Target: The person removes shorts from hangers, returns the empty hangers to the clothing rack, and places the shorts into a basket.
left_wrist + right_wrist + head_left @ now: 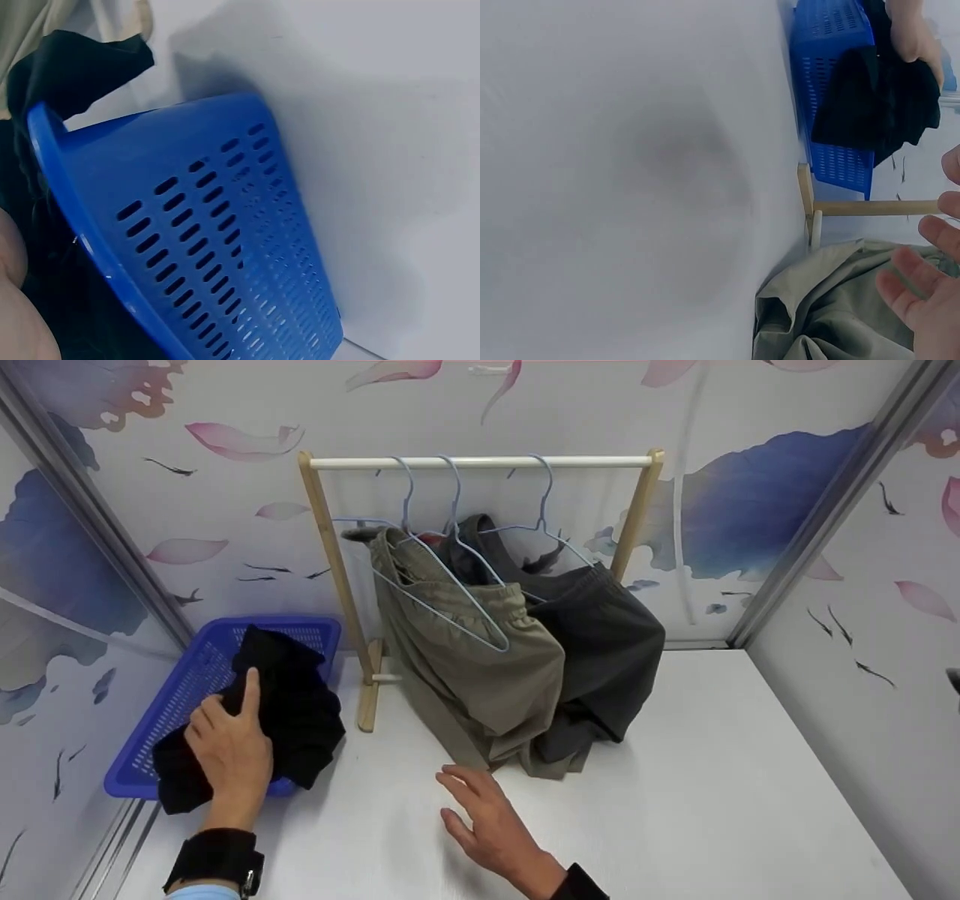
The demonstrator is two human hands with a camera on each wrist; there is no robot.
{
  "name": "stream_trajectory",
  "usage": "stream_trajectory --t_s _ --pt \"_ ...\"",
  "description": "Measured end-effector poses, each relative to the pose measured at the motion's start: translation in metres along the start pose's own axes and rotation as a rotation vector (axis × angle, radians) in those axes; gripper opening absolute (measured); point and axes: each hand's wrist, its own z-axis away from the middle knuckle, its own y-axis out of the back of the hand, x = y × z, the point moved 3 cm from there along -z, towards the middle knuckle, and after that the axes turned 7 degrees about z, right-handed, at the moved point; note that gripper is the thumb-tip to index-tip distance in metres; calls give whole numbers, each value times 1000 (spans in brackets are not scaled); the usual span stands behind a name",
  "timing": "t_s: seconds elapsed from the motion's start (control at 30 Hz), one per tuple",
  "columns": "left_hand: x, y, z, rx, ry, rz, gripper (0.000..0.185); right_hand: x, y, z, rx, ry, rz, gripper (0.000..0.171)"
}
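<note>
Three petal-print walls (585, 405), ahead & either side; white desk (735, 780) under R hand (491, 825), fingers loosely parted, nr hung olive garment (469, 679); L hand (236, 746), apart, on blk garment (307, 720) in blue basket (184, 682), can't tell if gripping.

A white worktop (712, 795) is stretching across the scene here, its surface looking smooth, with soft grey shadows falling on it. Over on the left, a blue basket (191, 679) is sitting right on it, perforated walls showing, and it's resting just beside the clothes rack (334, 551). That rack is standing towards the back, its near left wooden foot (368, 697) lying flat on the white. And there, in the middle, khaki trousers (480, 660) are hanging down to the worktop, legs bunching low; how much of them is actually bearing on it, I'm not making out.
</note>
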Motion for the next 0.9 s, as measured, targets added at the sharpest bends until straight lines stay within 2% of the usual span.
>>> stream_trajectory --t_s 0.2,0.33,0.4,0.5,0.6,0.67,0.77,0.9 --pt "0 -7 3 -13 -68 -63 66 -2 -4 0 -19 -2 -2 43" --pt "1 -10 4 -36 -75 -67 53 -2 -6 1 -40 -15 -10 43" --pt "0 -12 4 -87 -63 -81 51 -2 -6 1 -47 -21 -17 43" --pt "-3 -15 4 -206 -41 -110 52 -2 -7 2 -48 -23 -16 43" --pt "-8 -17 6 -332 -20 -113 60 -2 -8 3 -41 -17 -14 43" --pt "-11 -18 8 -390 -3 -91 65 -2 -8 4 -33 -10 -14 43" --pt "-16 -17 11 -431 18 -51 67 -2 -9 4 -23 1 -11 43" --pt "-16 -15 11 -433 27 -7 54 -1 -10 4 -21 7 -6 42"
